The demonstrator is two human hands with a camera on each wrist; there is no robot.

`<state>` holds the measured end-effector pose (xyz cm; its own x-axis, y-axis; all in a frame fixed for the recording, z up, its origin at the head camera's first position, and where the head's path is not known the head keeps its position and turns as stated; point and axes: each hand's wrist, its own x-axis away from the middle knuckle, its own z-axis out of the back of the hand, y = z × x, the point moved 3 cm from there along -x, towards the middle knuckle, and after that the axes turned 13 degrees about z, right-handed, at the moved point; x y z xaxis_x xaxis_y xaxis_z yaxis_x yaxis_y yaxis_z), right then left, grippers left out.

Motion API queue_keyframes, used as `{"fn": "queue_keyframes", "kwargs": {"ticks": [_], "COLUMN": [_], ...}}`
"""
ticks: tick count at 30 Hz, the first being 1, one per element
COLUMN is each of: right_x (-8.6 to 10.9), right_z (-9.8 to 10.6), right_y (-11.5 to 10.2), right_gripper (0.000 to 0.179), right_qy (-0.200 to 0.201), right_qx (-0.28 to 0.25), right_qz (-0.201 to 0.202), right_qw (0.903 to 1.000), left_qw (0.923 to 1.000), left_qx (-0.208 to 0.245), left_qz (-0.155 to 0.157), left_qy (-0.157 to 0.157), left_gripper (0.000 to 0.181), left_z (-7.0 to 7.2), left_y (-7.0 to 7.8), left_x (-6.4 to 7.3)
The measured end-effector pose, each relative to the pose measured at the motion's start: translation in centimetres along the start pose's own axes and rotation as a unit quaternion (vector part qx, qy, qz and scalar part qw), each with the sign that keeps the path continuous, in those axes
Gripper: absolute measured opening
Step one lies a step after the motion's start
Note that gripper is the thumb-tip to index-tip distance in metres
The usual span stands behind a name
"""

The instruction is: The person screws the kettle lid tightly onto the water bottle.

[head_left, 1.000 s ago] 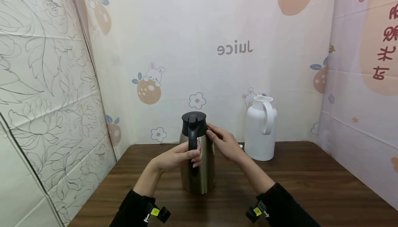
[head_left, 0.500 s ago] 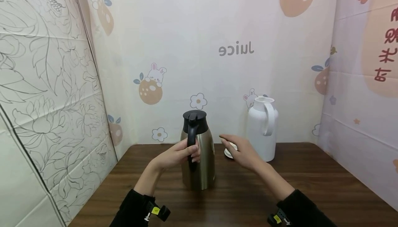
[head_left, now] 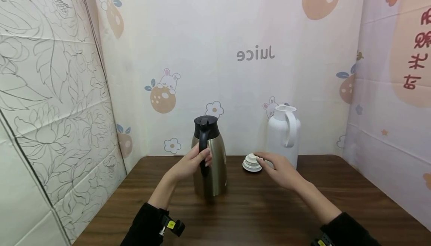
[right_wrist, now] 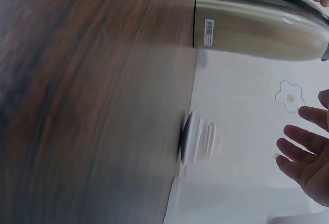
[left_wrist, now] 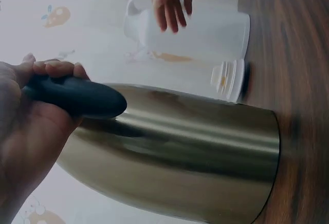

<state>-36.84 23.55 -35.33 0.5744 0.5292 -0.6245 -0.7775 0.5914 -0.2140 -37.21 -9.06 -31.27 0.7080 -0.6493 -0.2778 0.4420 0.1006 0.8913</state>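
A brushed-metal thermos jug [head_left: 217,167] with a black lid [head_left: 207,126] stands upright left of the table's middle. My left hand [head_left: 190,165] grips its black handle [left_wrist: 97,99], fingers curled round it. Whether the jug's base touches the table is hard to tell. To its right, a white stopper [head_left: 250,164] lies on the table, threaded side up. My right hand [head_left: 281,171] hovers beside and above the stopper, fingers extended; in the right wrist view a gap separates the fingers [right_wrist: 303,139] from the stopper [right_wrist: 198,139]. A white thermos jug [head_left: 281,133] without a lid stands behind that hand.
The dark wooden table [head_left: 269,216] ends at a patterned cloth backdrop [head_left: 215,70] close behind the jugs. Similar cloth hangs at the left [head_left: 50,88] and right [head_left: 387,126] sides.
My right hand has left the metal jug's side and moved right, to the stopper, which has come into view. With my left hand on its handle, the metal jug has shifted slightly left and farther back.
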Motion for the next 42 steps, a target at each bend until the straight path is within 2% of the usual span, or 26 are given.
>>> {"fn": "queue_keyframes", "kwargs": {"ticks": [5,8,14,20,23,27,33,37,42], "right_x": [0.2,0.3,0.5,0.5,0.4,0.4,0.4,0.3,0.4], "right_z": [-0.2,-0.4,-0.4,-0.8,-1.0,-1.0,-0.6,-0.5,-0.4], "right_y": [0.5,0.6,1.0,1.3,1.4,1.4,1.0,0.9,0.9], "right_gripper": [0.036,0.037,0.039,0.039,0.040,0.041,0.038,0.038,0.041], "right_qy": [0.000,-0.006,-0.018,-0.015,-0.016,-0.018,-0.014,-0.021,-0.029], "right_qx": [0.002,-0.001,-0.004,0.000,-0.002,-0.004,-0.002,-0.004,-0.005], "right_qz": [0.003,0.004,-0.018,-0.009,-0.006,0.001,0.002,0.000,-0.009], "right_qw": [1.0000,1.0000,0.9997,0.9998,0.9999,0.9998,0.9999,0.9998,0.9995], "left_qw": [0.9985,0.9964,0.9881,0.9792,0.9708,0.9542,0.9370,0.9287,0.9285], "left_qx": [-0.006,-0.011,-0.030,-0.038,-0.036,-0.036,-0.050,-0.046,-0.046], "left_qz": [0.007,0.001,0.000,0.004,-0.006,-0.013,-0.004,0.016,0.025], "left_qy": [0.055,0.085,0.151,0.199,0.237,0.297,0.346,0.368,0.368], "left_gripper": [0.019,0.019,0.025,0.025,0.022,0.019,0.021,0.022,0.025], "left_z": [1.5,2.5,4.5,6.3,7.0,7.7,8.6,8.9,8.2], "left_y": [-1.1,-1.7,-2.6,-3.5,-4.1,-4.9,-5.8,-5.7,-3.6], "left_x": [-0.1,-0.2,-0.8,-1.1,-1.1,-0.9,-1.1,-0.9,-0.1]}}
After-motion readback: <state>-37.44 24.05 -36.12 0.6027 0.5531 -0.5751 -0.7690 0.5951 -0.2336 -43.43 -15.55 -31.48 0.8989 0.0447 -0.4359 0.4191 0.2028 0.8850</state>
